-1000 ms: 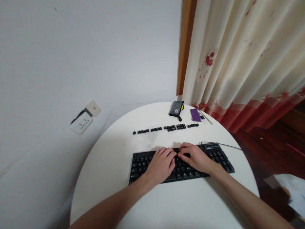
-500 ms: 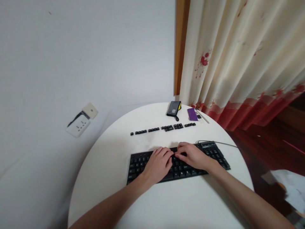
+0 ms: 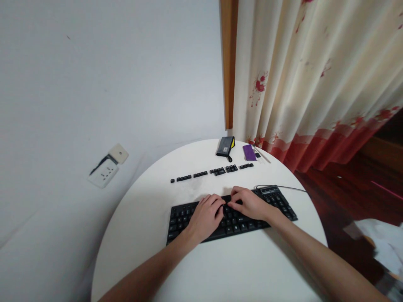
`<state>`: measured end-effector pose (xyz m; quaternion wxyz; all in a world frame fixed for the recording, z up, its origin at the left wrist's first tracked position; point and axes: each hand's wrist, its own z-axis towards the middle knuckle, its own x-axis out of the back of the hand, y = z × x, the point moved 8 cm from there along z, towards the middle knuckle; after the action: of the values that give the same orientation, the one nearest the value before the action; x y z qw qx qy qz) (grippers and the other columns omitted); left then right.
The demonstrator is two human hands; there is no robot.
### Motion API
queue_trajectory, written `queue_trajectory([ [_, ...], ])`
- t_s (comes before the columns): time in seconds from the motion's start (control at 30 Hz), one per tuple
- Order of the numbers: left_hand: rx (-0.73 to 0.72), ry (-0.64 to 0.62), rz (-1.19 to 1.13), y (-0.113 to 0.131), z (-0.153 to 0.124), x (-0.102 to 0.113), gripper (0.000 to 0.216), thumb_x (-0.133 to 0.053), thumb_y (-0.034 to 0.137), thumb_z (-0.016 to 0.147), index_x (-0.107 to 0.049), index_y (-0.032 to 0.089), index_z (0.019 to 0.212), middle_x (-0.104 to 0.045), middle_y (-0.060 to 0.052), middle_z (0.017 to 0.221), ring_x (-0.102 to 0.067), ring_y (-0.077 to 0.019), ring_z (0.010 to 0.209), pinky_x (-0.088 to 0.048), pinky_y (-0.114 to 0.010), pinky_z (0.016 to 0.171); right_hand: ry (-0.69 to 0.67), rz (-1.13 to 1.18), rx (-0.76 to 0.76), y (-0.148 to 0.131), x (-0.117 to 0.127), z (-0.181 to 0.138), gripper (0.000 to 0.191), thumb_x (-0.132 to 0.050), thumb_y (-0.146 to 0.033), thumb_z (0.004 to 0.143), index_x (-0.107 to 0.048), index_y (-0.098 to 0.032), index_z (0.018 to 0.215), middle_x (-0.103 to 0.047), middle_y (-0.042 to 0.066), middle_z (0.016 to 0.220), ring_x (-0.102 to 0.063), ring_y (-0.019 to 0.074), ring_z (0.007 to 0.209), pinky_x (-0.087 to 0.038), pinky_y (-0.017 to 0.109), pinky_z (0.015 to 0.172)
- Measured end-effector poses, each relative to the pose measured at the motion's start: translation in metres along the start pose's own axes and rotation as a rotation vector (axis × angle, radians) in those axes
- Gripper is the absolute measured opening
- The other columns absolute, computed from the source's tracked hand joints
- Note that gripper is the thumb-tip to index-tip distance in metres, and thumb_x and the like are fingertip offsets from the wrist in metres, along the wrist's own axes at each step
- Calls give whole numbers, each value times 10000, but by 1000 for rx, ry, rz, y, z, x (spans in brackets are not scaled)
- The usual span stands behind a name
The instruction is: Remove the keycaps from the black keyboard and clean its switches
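A black keyboard [image 3: 245, 224] lies on the round white table [image 3: 195, 277]. My left hand [image 3: 206, 216] rests across its middle, fingers bent and close together, the tips at the upper key rows. Close beside it on the right, my right hand [image 3: 247, 202] is closed in a pinch over the same rows. The two hands' fingertips nearly meet; whatever lies between them is too small to make out. Beyond the keyboard, loose black keycaps [image 3: 219, 171] are laid out in a broken row of small groups.
At the table's far side lie a grey pouch [image 3: 225, 146] with a loop, a purple cloth [image 3: 249, 152] and a thin pale stick [image 3: 263, 155]. The keyboard's cable [image 3: 289, 188] runs off the right edge. A wall socket [image 3: 105, 172] is at left, a curtain [image 3: 283, 84] at right.
The view has shifted slightly, so everything on the table appears a little further left. Both hands stay at the same spot on the keyboard, with only slight finger movement.
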<state>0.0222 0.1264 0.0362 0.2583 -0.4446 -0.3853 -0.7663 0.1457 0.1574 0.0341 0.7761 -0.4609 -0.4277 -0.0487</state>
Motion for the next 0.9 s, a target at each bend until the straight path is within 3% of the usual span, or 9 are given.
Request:
queue_trajectory([
  [0.1, 59, 24, -83, -13, 9, 8, 222, -478, 145, 914, -650, 207, 1038, -644, -35, 1039, -603, -173, 971, -491, -332, 917, 135, 18, -42, 9, 15, 2, 271, -514, -288, 951, -708, -170, 802, -644, 50, 854, -593, 156, 773, -457, 278, 753],
  [0.2, 160, 35, -89, -38, 27, 16, 267, -470, 159, 907, -643, 205, 1105, -665, -30, 1027, -626, -163, 893, -499, -305, 876, 266, -88, -158, 25, 30, 11, 257, -481, -261, 951, -692, -170, 1066, -687, 58, 883, -613, 168, 788, -453, 285, 772],
  [0.3, 275, -11, -15, -67, 48, 13, 353, -494, 184, 893, -604, 194, 1229, -693, -32, 964, -642, -178, 855, -497, -302, 848, 180, -268, -283, 39, 26, 30, 396, -471, -253, 941, -549, -194, 1325, -714, 67, 947, -652, 192, 846, -451, 292, 788],
  [0.43, 318, -70, 111, -86, 70, -1, 445, -498, 198, 903, -532, 176, 1346, -697, -69, 1027, -652, -194, 903, -494, -288, 832, -1, -508, -374, 48, 10, 57, 489, -450, -283, 951, -422, -195, 1430, -705, 139, 1073, -669, 262, 976, -463, 330, 798],
  [0.63, 304, -75, 182, -88, 82, -18, 411, -509, 212, 918, -564, 159, 1322, -653, -125, 1126, -630, -238, 1024, -472, -330, 926, -52, -575, -391, 53, 1, 82, 442, -441, -236, 953, -475, -194, 1391, -688, 176, 1121, -669, 280, 1005, -480, 368, 825],
  [0.77, 293, -86, 201, -87, 80, -19, 330, -513, 198, 917, -637, 176, 1221, -629, -121, 1095, -642, -235, 986, -486, -329, 903, -64, -598, -362, 51, 3, 84, 307, -425, -210, 963, -649, -161, 1169, -686, 178, 1092, -658, 276, 1025, -473, 365, 865],
  [0.9, 243, -67, 194, -79, 75, -14, 256, -489, 203, 931, -706, 170, 1063, -605, -99, 1090, -646, -198, 922, -494, -307, 878, -52, -595, -305, 44, 6, 78, 268, -444, -178, 946, -707, -135, 969, -673, 170, 1087, -651, 258, 1009, -475, 322, 842],
])
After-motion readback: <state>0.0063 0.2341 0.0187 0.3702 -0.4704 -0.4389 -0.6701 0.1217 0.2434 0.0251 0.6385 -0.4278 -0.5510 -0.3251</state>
